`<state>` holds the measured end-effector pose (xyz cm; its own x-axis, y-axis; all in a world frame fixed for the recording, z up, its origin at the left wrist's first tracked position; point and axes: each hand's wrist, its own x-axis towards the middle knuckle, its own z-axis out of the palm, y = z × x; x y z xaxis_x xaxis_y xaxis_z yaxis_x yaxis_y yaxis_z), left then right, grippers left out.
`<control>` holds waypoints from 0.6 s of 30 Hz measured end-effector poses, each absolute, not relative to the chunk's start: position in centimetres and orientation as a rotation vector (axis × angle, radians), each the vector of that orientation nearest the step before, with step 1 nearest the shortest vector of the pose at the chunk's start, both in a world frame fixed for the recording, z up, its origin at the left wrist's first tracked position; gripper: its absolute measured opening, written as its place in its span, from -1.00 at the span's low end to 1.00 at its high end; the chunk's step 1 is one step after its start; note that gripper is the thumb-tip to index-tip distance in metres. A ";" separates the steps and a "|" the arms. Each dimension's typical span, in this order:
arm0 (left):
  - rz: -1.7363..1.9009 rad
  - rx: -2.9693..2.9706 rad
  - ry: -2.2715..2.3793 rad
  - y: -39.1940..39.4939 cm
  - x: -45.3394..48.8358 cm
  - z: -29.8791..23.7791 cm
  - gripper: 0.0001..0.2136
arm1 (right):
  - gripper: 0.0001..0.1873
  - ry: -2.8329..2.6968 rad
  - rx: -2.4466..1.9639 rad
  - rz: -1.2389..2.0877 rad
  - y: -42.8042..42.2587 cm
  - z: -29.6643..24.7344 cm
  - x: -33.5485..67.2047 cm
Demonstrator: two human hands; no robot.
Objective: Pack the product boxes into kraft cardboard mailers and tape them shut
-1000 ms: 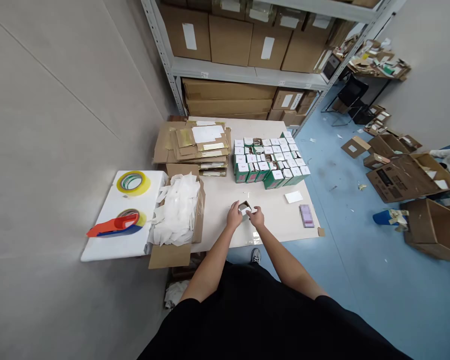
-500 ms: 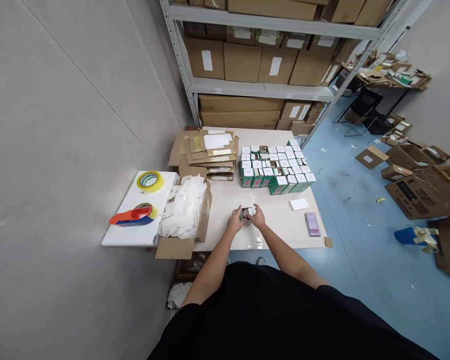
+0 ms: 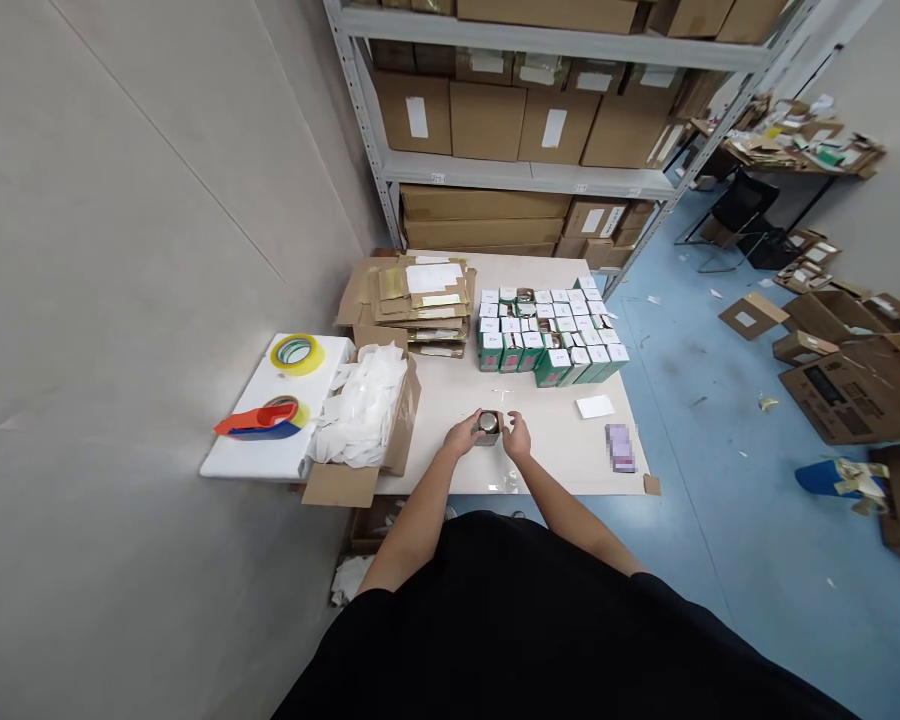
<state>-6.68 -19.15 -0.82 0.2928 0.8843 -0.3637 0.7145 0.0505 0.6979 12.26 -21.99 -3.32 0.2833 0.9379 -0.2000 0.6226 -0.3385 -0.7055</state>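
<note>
Right now, the left hand [image 3: 463, 435] and the right hand [image 3: 517, 436] are clamping a small metal-capped jar [image 3: 488, 426] from either side, and it is standing upright toward the near edge of the table [image 3: 562, 465]. Farther back, a block of green boxes with white labels [image 3: 547, 335] is filling the far right of the table, while flattened cardboard packaging [image 3: 420, 300] is piled at the far left. To the left, an open carton of white wrapping sheets [image 3: 360, 415] is sitting beside a white board [image 3: 232, 462] carrying a yellow tape roll [image 3: 295, 354] and a red tape dispenser [image 3: 255, 424].
</note>
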 end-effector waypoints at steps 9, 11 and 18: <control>0.203 1.716 1.448 -18.8 -7.0 -1.0 -0.26 | -0.47 -1.723 -2.069 0.917 -19.5 -1.5 10.9; 0.217 1.700 1.437 -18.7 -7.1 -1.2 -0.24 | -0.45 -1.748 -2.147 0.879 -18.9 -0.8 10.6; 0.284 1.699 1.411 -18.0 -7.2 -1.4 -0.24 | -0.40 -1.751 -2.269 0.871 -17.8 0.9 8.5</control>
<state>-7.22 -17.97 -1.38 0.3273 0.8793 -0.3459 0.6773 0.0369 0.7348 8.54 -17.82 0.89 0.1520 0.9231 -0.3531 0.8386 -0.3096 -0.4483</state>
